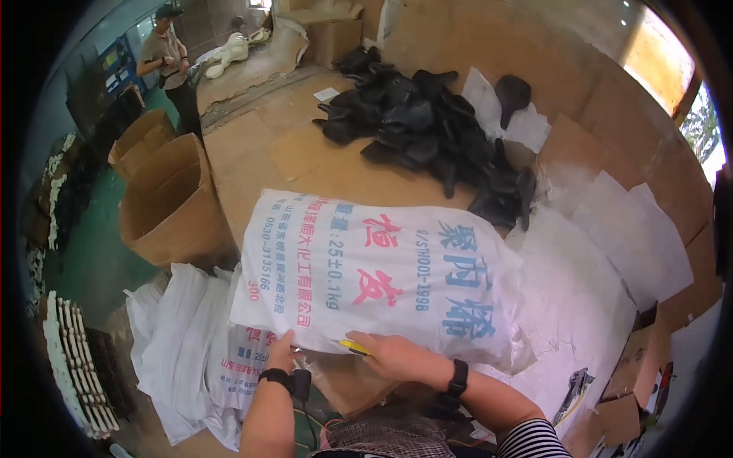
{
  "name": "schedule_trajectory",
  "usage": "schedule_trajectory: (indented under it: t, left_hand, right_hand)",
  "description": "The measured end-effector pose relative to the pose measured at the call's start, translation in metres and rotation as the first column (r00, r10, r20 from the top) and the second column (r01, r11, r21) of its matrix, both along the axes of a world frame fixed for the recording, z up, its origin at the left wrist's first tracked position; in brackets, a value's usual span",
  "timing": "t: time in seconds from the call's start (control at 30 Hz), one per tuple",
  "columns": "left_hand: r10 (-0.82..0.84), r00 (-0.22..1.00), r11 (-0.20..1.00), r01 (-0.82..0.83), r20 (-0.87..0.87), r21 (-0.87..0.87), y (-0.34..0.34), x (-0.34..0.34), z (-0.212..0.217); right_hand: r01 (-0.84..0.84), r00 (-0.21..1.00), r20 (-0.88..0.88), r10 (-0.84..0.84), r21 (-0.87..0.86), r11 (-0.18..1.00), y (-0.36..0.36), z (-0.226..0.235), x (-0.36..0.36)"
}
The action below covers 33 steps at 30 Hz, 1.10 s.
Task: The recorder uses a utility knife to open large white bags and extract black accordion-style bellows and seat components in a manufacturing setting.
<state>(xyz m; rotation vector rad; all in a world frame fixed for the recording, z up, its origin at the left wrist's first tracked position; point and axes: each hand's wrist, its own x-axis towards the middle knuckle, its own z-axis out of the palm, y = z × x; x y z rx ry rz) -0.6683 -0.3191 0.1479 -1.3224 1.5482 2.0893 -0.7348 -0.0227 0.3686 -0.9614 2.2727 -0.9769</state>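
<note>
A filled white woven sack (347, 267) with red and blue print lies across the cardboard-covered table in front of me. My left hand (282, 353) grips the near edge of this sack toward its left end. In my right hand (393, 357) is a yellow utility knife (353, 346), its front end pointing left along the sack's near edge. The knife's tip is too small to make out. Both my wrists wear black bands.
Black bicycle-saddle-shaped pieces (416, 114) are heaped behind the sack. White sacks (179, 328) hang at the left, and white sheeting (580, 267) lies at the right. Large cardboard boxes (172, 198) stand on the green floor. Another person (164, 61) stands at the far left.
</note>
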Motion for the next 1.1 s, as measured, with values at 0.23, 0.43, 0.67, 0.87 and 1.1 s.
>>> schedule_trajectory:
  t: [0.23, 0.43, 0.67, 0.87, 1.1]
  left_hand:
    - [0.097, 0.982, 0.994, -0.088, 0.162, -0.067, 0.0, 0.0, 0.013]
    - [0.142, 0.976, 0.989, -0.148, 0.162, 0.023, 0.028, -0.002, 0.03]
    - [0.047, 0.984, 0.993, -0.066, 0.173, 0.103, 0.058, 0.006, 0.012]
    - [-0.077, 0.968, 0.997, 0.07, 0.24, 0.04, 0.042, 0.009, 0.02]
    - [0.085, 0.984, 0.984, -0.108, 0.16, 0.139, 0.014, 0.014, 0.017]
  right_hand:
    - [0.203, 0.978, -0.039, -0.206, -0.068, 0.977, 0.016, -0.078, -0.022]
    - [0.113, 0.974, -0.187, -0.131, -0.103, 0.988, 0.047, -0.14, 0.004]
    - [0.13, 0.991, -0.025, -0.132, -0.05, 0.99, 0.053, -0.152, 0.024]
    - [0.167, 0.972, 0.174, -0.156, -0.05, 0.985, 0.052, -0.131, 0.026]
    - [0.035, 0.991, 0.134, -0.031, -0.023, 0.999, -0.006, -0.07, 0.006]
